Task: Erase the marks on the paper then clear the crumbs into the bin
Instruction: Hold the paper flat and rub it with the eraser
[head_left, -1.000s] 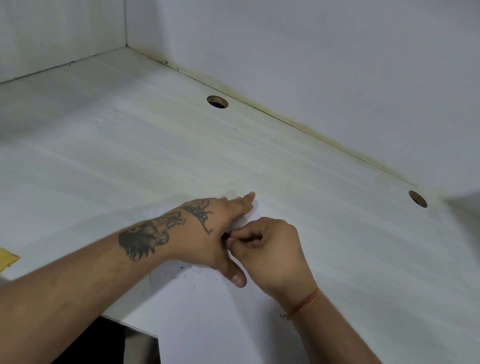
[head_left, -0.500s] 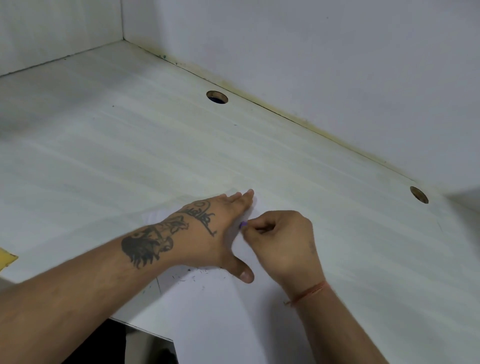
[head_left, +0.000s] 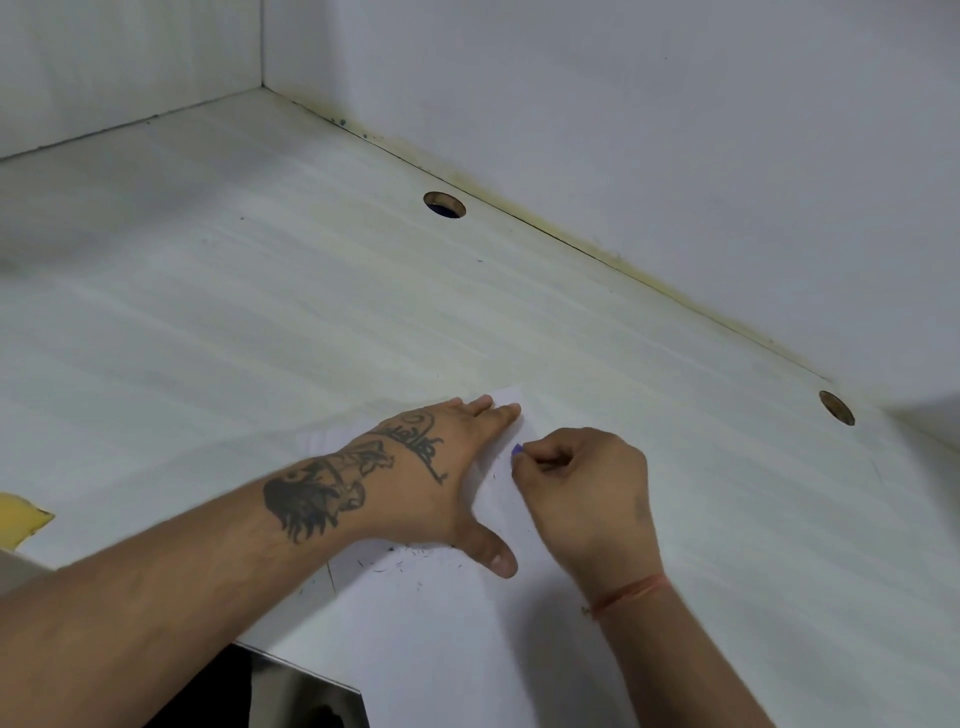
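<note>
One paper (head_left: 457, 639), one eraser (head_left: 517, 450), two hands: left (head_left: 441, 478) flat, right (head_left: 582, 488) pinching.

white paper (head_left: 467, 639) flat on desk; dark crumbs (head_left: 410, 558) scattered on it.

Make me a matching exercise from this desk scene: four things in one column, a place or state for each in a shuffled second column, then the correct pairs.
Things
1. left hand
2. eraser
3. crumbs
4. yellow object

Places or states
A. scattered on the paper near the left thumb
B. pinched in the right hand fingers
C. at the left edge of the view
D. flat on the paper, fingers straight

Pairs: 1-D, 2-B, 3-A, 4-C
</note>
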